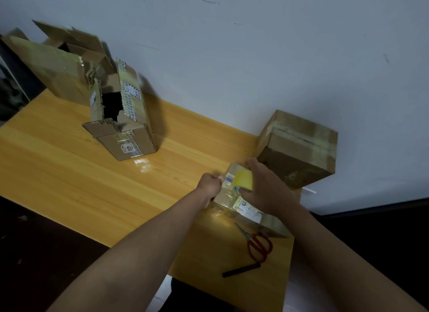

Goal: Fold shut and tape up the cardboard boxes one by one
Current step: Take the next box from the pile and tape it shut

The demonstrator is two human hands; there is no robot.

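While taped, box (241, 202) between hands.

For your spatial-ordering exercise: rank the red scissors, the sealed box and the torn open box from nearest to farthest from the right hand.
1. Sealed box, just beyond the right hand, by the wall.
2. Red scissors, near table edge.
3. Torn open box, far left.

yellow tape roll (243, 179), red-handled scissors (258, 244), orange-yellow table (69, 167)

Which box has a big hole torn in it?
The box with striped tape in the middle of the table. Its top is ripped open, dark inside. The box by the wall is taped shut.
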